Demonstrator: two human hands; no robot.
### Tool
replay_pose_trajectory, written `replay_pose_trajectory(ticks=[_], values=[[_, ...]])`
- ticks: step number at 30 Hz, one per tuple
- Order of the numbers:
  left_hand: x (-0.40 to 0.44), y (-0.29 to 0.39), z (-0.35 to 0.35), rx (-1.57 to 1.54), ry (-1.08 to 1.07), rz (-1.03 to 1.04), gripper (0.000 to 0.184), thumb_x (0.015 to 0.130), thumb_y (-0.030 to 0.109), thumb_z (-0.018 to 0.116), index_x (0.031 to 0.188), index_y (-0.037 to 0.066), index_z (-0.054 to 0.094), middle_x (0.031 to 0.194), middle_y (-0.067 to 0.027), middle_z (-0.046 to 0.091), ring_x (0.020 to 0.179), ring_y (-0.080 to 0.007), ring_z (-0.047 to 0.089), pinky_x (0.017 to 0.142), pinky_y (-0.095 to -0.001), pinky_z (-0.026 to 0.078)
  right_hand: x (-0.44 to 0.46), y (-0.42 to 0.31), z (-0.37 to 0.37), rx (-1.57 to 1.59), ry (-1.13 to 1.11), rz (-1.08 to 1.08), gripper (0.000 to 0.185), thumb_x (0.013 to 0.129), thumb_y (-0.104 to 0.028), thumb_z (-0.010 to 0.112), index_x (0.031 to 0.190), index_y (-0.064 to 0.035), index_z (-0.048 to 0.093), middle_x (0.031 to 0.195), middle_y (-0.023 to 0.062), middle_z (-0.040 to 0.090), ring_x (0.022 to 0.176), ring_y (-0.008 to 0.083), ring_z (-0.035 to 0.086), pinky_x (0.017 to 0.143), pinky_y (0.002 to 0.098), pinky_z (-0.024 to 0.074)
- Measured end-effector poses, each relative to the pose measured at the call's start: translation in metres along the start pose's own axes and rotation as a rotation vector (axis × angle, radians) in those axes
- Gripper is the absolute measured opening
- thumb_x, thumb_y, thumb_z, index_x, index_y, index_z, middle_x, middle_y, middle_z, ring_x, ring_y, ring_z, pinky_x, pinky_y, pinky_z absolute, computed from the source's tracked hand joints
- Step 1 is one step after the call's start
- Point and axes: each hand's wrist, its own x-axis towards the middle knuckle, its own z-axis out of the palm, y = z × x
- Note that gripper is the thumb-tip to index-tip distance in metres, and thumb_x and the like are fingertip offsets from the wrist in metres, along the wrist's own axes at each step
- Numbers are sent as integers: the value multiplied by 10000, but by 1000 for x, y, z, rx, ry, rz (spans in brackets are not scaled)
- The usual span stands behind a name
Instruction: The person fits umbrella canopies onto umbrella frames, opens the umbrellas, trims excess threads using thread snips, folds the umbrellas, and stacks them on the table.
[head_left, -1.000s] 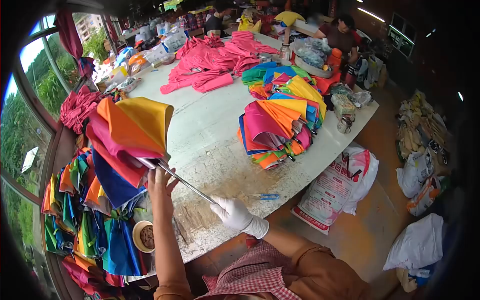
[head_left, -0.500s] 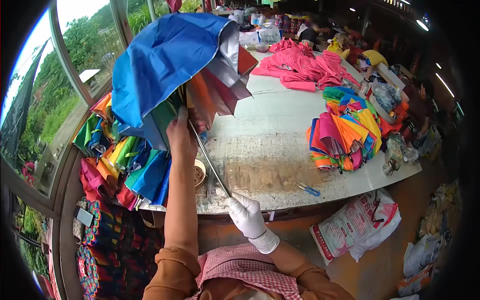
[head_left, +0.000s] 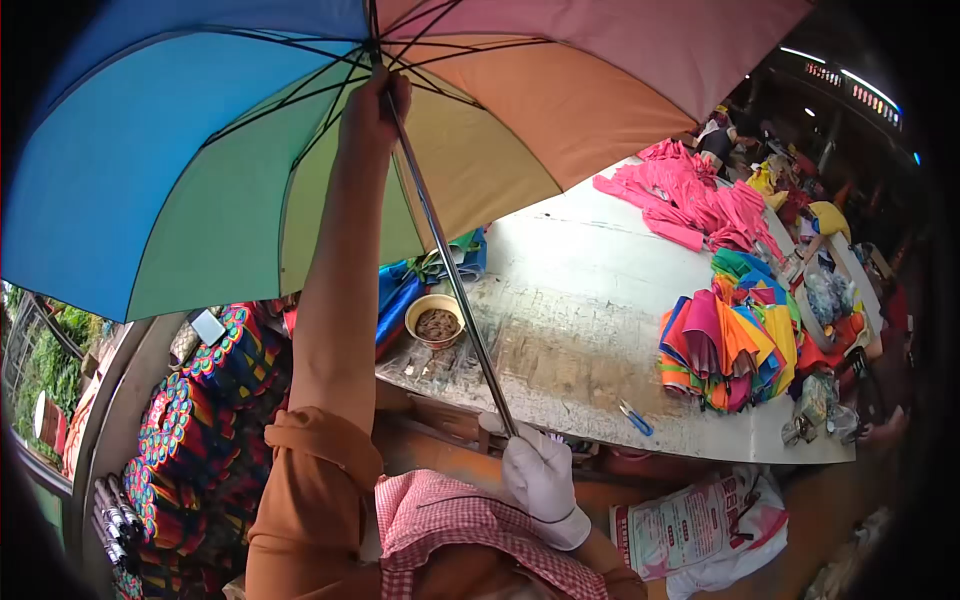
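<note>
A rainbow umbrella (head_left: 215, 150) is spread wide over the upper left of the view, its ribs and inner panels facing me. High on its metal shaft, just under the ribs, my bare left hand (head_left: 378, 105) is closed around the shaft. My right hand (head_left: 540, 475), in a white glove, grips the shaft's lower end near my apron. The shaft slants down to the right between both hands. Behind it on the table stands a small bowl (head_left: 436, 320) of brown stuff.
On the white worktable (head_left: 560, 290) lie a heap of folded multicoloured umbrellas (head_left: 725, 335), pink cloth (head_left: 695, 200) and blue-handled snips (head_left: 636, 418). Stacked colourful bundles (head_left: 200, 420) stand at the left, a printed sack (head_left: 690, 530) on the floor at the right. Another person (head_left: 725, 145) sits far back.
The umbrella has gone from half-folded, its blue outside showing, to fully spread. My left hand has moved up along the shaft; my right hand has shifted slightly down and right. The view has turned.
</note>
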Motion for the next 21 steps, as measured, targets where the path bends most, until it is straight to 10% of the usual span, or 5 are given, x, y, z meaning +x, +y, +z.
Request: replay_pose_trajectory(ticks=[5, 18, 21], values=[[2, -20, -24, 16, -341, -126, 222, 938, 219, 499, 847, 17, 513, 667, -40, 499, 472, -69, 420, 364, -165, 302, -23, -13, -22, 40, -34, 39, 371, 965, -158, 450, 1283, 34, 461, 565, -87, 353, 460, 4, 277, 424, 166, 194], [-56, -95, 68, 233, 505, 110, 238, 813, 137, 609, 633, 10, 520, 558, -89, 533, 412, -133, 467, 350, -248, 278, -55, -18, -66, -398, 182, -99, 337, 961, -140, 408, 1244, 29, 481, 507, -58, 326, 371, 25, 269, 327, 192, 213], [-41, -118, 96, 393, 575, 239, 209, 745, 83, 608, 604, -39, 512, 519, -134, 549, 402, -176, 534, 335, -309, 376, -54, -32, -89, 69, 115, 69, 346, 972, -162, 398, 1271, 1, 458, 503, -58, 295, 346, 31, 255, 316, 192, 216]])
